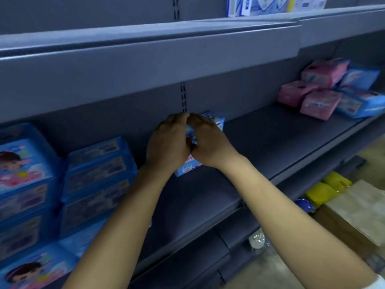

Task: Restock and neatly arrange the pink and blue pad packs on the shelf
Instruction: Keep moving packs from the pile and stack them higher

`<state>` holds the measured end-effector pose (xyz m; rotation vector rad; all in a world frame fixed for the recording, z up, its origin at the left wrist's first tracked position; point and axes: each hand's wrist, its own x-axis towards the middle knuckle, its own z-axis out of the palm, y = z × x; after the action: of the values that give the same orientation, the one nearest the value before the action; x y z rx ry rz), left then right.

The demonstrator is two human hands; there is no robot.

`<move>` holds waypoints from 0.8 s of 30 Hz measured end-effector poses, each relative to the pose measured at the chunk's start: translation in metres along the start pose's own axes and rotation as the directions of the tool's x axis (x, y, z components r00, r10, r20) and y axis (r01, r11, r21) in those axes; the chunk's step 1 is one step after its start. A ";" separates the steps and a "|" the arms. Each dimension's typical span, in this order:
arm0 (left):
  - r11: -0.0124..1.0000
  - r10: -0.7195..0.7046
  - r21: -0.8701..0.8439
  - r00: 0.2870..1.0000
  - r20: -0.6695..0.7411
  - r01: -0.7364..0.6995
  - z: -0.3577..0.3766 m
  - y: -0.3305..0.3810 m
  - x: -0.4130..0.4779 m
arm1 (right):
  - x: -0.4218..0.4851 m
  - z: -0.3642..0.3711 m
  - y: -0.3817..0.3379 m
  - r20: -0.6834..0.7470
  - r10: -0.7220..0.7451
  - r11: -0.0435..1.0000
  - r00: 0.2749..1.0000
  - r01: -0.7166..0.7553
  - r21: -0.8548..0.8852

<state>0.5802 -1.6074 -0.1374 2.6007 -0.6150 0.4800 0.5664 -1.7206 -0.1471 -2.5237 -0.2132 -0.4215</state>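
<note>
While the left hand [166,142] and right hand [206,140] both grip a blue pack [216,122] on the shelf [270,142] just below the upright [183,97], the placing step seems in hand. The next move likely calls for squaring it, letting go, then fetching from the jumbled pile [323,94] well right of the upright.

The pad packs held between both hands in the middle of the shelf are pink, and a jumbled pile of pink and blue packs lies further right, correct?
Not quite. The pad packs held between the left hand and the right hand are blue, not pink, as the head view shows. The rest holds: they are mid-shelf, and the jumbled pile of pink and blue packs lies further right.
</note>
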 end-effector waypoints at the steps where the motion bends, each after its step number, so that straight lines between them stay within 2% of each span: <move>1: 1.000 0.008 -0.010 1.000 0.016 -0.008 0.007 0.008 0.005 | -0.001 -0.005 0.010 -0.004 0.011 1.000 1.000 -0.011 0.004; 9: 0.993 0.070 -0.104 0.991 0.115 -0.058 0.067 0.085 0.041 | -0.016 -0.053 0.096 -0.021 0.128 0.986 0.992 -0.129 -0.103; 15: 0.991 0.098 -0.103 0.978 0.185 -0.080 0.106 0.144 0.061 | -0.031 -0.088 0.155 -0.057 0.134 0.964 0.989 -0.143 -0.224; 24: 0.976 0.200 -0.137 0.946 0.256 -0.169 0.157 0.210 0.093 | -0.046 -0.130 0.225 -0.067 0.258 0.933 0.964 -0.267 -0.242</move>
<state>0.5917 -1.8838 -0.1648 2.5301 -0.9544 0.1412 0.5442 -1.9825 -0.1745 -2.7376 0.2040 -0.4036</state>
